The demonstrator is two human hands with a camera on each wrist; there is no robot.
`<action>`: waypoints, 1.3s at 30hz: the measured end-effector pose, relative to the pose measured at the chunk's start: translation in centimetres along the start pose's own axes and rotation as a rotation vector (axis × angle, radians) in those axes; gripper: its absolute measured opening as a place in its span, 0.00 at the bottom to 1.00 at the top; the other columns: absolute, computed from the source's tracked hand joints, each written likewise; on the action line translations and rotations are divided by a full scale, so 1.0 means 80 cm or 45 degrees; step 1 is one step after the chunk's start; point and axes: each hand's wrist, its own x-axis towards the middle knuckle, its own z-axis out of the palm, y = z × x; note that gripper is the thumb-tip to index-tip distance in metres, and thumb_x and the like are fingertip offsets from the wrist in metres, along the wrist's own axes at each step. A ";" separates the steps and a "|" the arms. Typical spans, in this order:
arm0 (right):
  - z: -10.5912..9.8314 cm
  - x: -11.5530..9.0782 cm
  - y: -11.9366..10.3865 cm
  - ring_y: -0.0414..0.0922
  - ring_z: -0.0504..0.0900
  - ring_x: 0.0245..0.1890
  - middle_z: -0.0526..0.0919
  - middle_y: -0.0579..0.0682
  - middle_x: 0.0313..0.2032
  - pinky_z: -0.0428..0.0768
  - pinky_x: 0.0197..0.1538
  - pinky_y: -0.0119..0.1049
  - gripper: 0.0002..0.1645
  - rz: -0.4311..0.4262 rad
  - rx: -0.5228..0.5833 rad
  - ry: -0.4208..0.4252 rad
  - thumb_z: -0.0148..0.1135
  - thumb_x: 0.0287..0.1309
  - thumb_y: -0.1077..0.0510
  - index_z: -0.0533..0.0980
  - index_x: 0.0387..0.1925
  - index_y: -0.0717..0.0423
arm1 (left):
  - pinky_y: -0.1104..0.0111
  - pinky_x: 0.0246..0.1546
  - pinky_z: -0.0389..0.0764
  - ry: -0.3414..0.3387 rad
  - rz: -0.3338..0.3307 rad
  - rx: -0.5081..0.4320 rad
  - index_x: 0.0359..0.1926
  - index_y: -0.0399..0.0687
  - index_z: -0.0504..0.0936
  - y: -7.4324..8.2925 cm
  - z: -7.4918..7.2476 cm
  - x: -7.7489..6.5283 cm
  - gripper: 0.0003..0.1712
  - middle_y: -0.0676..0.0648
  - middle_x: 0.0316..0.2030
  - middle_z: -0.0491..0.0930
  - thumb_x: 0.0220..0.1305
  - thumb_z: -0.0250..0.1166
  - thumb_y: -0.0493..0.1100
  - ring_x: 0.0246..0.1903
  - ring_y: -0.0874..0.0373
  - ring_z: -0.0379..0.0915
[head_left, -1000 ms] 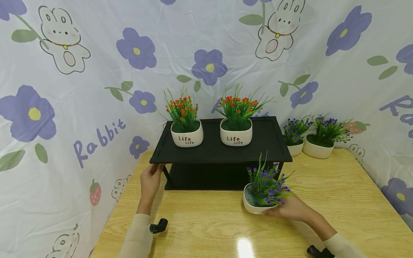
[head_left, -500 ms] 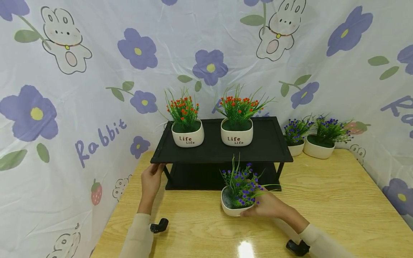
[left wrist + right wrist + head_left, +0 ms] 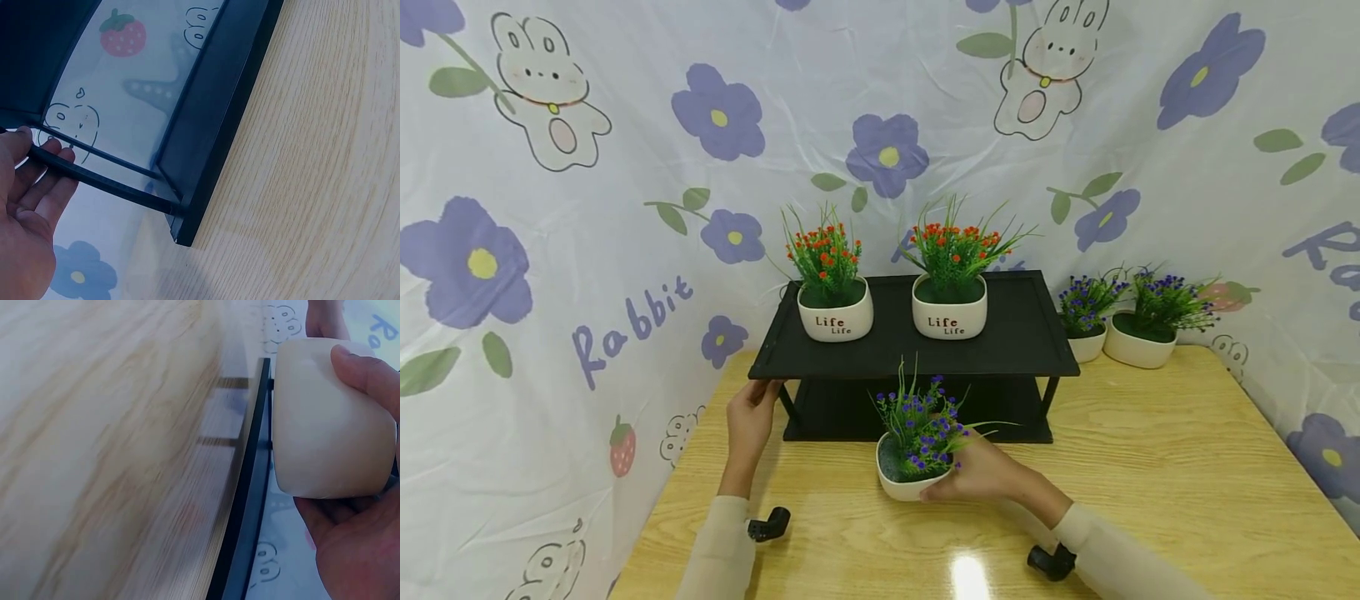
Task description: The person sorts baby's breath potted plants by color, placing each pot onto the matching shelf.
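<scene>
My right hand (image 3: 981,468) grips a white flowerpot (image 3: 910,490) with small purple flowers and long grass, thumb on one side and fingers on the other. It is held in front of the black two-tier shelf (image 3: 880,362). In the right wrist view the pot's pale wall (image 3: 331,419) faces the camera, beside the dark shelf edge. My left hand (image 3: 751,422) is at the shelf's left end, under its top board. In the left wrist view the thumb and fingers (image 3: 53,203) close round the shelf's thin black post (image 3: 103,181).
Two white pots with red-orange flowers, a left one (image 3: 837,321) and a right one (image 3: 950,317), stand on the top board. Two purple-flowered pots, one nearer (image 3: 1086,343) and one farther right (image 3: 1141,346), stand on the wooden table (image 3: 1172,450) beside the shelf. A printed cloth (image 3: 625,233) hangs behind.
My right hand has carried the purple-flowered pot leftward along the shelf's front, from its right end to near its middle. The left hand stays at the post.
</scene>
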 end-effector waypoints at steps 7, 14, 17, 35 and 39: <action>0.013 0.026 -0.006 0.44 0.73 0.74 0.73 0.38 0.74 0.76 0.76 0.52 0.53 0.006 0.008 -0.016 0.87 0.50 0.44 0.70 0.76 0.35 | 0.86 0.50 0.82 0.008 -0.028 0.022 0.63 0.34 0.84 -0.003 0.000 0.000 0.19 0.32 0.58 0.86 0.80 0.62 0.40 0.51 0.64 0.87; 0.028 0.051 -0.006 0.44 0.72 0.75 0.72 0.39 0.75 0.75 0.77 0.49 0.55 -0.010 0.016 -0.001 0.88 0.49 0.47 0.69 0.76 0.36 | 0.86 0.51 0.81 -0.006 -0.007 0.016 0.64 0.33 0.83 -0.001 0.002 -0.002 0.19 0.31 0.58 0.86 0.81 0.61 0.40 0.59 0.35 0.83; 0.034 0.061 -0.005 0.44 0.73 0.73 0.73 0.40 0.74 0.76 0.76 0.48 0.53 -0.021 0.024 -0.002 0.88 0.49 0.48 0.70 0.75 0.37 | 0.86 0.51 0.82 -0.008 -0.008 0.021 0.64 0.33 0.83 -0.002 0.002 0.000 0.19 0.31 0.58 0.85 0.81 0.62 0.40 0.59 0.34 0.82; 0.059 0.102 0.012 0.41 0.78 0.67 0.78 0.43 0.71 0.80 0.70 0.39 0.55 -0.001 -0.012 -0.026 0.88 0.48 0.49 0.70 0.77 0.42 | 0.86 0.50 0.82 0.006 -0.005 0.052 0.66 0.45 0.84 -0.057 0.004 0.012 0.22 0.38 0.59 0.87 0.81 0.62 0.50 0.58 0.42 0.85; 0.058 0.109 0.012 0.37 0.80 0.59 0.82 0.41 0.65 0.81 0.65 0.35 0.52 0.001 0.007 -0.020 0.88 0.48 0.50 0.73 0.74 0.42 | 0.86 0.50 0.81 0.007 -0.018 0.047 0.66 0.44 0.84 -0.056 0.004 0.013 0.22 0.37 0.60 0.86 0.81 0.61 0.49 0.58 0.41 0.85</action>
